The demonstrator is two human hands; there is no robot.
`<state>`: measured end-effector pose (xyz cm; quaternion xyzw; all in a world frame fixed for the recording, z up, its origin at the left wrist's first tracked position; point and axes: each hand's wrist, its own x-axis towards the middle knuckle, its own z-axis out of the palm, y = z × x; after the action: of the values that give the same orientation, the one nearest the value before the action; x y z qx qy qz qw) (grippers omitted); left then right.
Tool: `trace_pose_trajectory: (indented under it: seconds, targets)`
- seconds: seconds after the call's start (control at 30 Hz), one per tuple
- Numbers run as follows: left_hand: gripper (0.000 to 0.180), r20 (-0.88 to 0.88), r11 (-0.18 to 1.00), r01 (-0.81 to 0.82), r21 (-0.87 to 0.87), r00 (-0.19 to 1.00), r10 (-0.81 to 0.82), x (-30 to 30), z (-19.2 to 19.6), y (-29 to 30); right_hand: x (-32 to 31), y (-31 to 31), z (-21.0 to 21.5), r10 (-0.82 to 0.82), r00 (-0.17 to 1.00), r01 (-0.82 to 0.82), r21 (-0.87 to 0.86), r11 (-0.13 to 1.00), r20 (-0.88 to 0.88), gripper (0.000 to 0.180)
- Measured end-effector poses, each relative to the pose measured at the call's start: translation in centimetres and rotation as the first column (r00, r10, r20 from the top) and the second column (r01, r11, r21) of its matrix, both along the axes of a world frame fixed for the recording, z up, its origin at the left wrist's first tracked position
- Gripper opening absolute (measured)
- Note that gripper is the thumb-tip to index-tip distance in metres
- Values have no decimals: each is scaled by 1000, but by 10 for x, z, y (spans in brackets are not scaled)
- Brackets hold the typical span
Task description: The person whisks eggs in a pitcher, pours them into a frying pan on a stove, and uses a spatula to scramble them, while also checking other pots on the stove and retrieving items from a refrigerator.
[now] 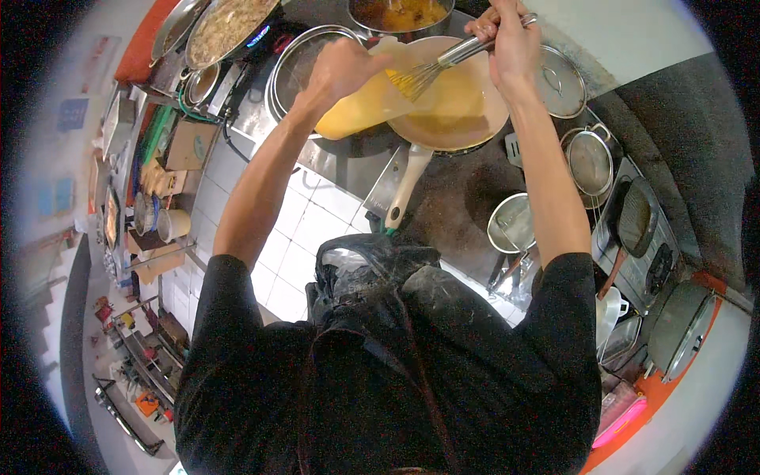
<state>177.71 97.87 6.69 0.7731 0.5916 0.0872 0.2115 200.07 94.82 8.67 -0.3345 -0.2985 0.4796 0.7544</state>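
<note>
— The whisk (443,67), who has it?
— The right hand (511,47). Its grip is closed tight around the metal handle, and the wires hang over the pan (455,111) on the stove.
— And the left hand (340,67)?
— Its grip is wrapped around a see-through jug (364,107), tipped so the yellow egg mix runs toward the pan.
— So which step is it?
— Pouring and stirring, I think. Next the jug needs a slow tip and the whisk must stay inside the pan.
— What's in the other pots?
— A pot (400,16) behind holds orange-brown food. A big wok (226,28) holds pale chopped bits. The small strainers (590,162) on the counter (317,218) look empty.
</note>
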Motion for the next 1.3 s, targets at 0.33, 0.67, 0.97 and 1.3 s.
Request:
trace_pose_trajectory:
  seconds: [0.33,0.67,0.97,1.3]
  targets:
    - [53,-153,998,66,-22,986,-69,19,-3,8,3,8,-7,-10,1000,10,-10,1000,17,30]
    - [53,-125,993,118,-5,985,-118,23,-5,7,12,-5,1,-38,998,37,5,999,58,31]
    - [54,-262,976,212,52,946,-192,39,4,12,19,-9,2,-88,996,88,12,996,-17,30]
    - [56,-366,919,370,135,881,-301,47,-2,22,14,-20,10,-168,975,160,-66,985,-142,27]
